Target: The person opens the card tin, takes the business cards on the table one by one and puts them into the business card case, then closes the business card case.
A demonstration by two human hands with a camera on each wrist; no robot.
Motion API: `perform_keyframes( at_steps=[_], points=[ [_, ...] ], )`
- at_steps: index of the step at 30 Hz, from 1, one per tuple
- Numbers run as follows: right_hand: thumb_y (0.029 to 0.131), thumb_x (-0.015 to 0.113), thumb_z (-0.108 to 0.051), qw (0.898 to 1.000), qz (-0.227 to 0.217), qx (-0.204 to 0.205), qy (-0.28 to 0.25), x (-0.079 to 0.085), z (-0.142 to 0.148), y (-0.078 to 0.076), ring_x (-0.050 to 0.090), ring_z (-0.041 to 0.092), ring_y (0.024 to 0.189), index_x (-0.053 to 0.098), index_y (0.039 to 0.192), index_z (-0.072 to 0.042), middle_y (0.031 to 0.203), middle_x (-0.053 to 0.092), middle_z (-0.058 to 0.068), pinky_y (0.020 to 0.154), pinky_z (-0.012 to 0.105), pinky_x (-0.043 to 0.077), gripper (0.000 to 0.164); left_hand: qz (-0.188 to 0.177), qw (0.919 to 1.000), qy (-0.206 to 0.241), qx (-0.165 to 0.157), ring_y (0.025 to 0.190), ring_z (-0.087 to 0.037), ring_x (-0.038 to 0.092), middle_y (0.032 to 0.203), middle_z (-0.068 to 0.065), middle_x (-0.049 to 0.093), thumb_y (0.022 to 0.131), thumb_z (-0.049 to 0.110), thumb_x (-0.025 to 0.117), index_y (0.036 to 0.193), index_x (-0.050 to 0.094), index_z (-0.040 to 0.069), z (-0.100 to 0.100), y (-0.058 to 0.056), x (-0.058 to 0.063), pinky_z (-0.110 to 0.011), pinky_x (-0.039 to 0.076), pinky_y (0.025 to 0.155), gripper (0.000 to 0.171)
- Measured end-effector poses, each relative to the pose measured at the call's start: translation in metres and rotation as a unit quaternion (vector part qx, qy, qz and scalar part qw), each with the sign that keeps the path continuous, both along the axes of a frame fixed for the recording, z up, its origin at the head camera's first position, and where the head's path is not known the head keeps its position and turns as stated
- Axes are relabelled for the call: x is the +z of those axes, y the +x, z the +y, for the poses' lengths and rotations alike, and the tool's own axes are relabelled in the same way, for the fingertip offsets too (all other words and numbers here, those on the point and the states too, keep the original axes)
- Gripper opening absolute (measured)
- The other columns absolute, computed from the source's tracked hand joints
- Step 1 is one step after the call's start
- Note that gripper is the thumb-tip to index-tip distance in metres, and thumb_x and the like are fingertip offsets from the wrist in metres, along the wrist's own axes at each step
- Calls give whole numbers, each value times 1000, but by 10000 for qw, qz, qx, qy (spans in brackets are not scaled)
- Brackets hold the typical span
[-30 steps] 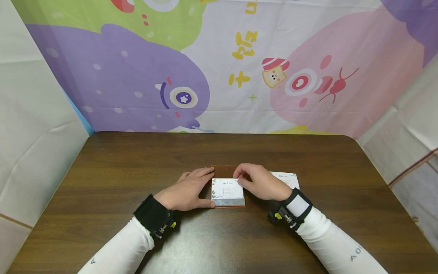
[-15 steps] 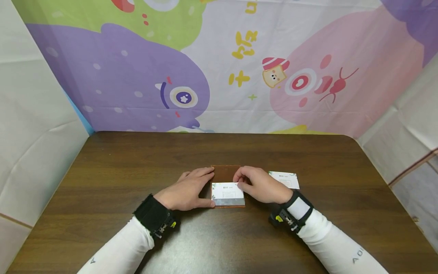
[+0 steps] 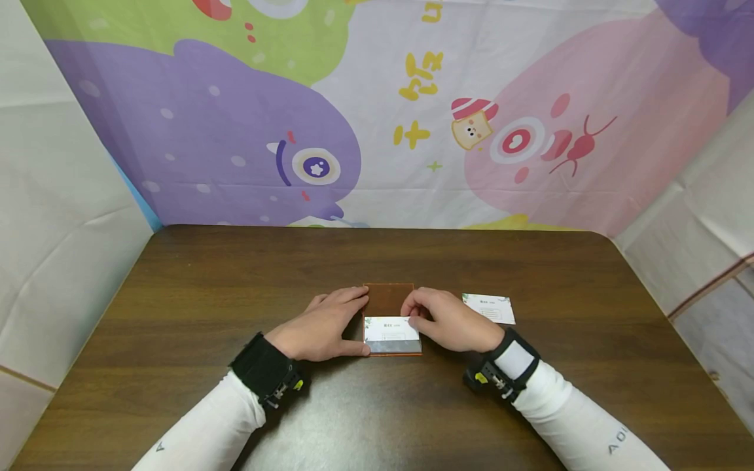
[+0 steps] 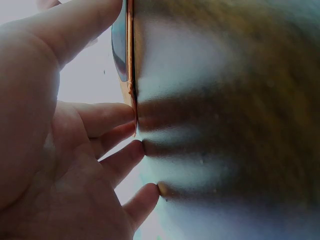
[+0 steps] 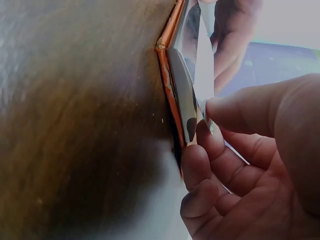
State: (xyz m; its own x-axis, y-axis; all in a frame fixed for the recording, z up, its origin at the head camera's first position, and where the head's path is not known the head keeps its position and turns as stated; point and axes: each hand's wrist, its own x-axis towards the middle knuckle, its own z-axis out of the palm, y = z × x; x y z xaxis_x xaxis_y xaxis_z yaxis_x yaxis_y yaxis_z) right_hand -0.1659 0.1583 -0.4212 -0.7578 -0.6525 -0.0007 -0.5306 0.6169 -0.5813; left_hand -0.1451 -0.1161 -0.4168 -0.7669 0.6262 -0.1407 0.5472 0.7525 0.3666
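A brown card holder lies opened out on the table, with a grey see-through pocket on its near half. Partly inside this pocket sits a white printed card with green leaf corners. My right hand pinches the card's right edge between thumb and fingers. In the right wrist view the card stands at an angle to the holder's orange-brown edge. My left hand rests with its fingers and thumb along the holder's left edge; the left wrist view shows those fingers extended and spread.
A second white card lies flat on the brown wooden table, just beyond my right hand. A cartoon-printed cloth hangs behind the table's far edge, and pale cloth walls flank it.
The card has slid toward me, deeper into the pocket, with my right hand moving slightly along with it. More of the holder's brown far half shows. My left hand has stayed in place.
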Motion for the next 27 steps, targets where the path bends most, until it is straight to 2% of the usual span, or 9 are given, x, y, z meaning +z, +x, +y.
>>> perform_keyframes(
  at_steps=[27],
  points=[
    [98, 63, -18, 9993, 237, 90, 278, -2, 1, 4, 52, 9, 89, 66, 108, -20, 97, 55, -10, 77, 29, 46, 11, 45, 10000, 41, -11, 148, -25, 21, 163, -7, 24, 89, 60, 64, 157, 33, 5, 0, 0, -2, -52, 22, 112, 93]
  ],
)
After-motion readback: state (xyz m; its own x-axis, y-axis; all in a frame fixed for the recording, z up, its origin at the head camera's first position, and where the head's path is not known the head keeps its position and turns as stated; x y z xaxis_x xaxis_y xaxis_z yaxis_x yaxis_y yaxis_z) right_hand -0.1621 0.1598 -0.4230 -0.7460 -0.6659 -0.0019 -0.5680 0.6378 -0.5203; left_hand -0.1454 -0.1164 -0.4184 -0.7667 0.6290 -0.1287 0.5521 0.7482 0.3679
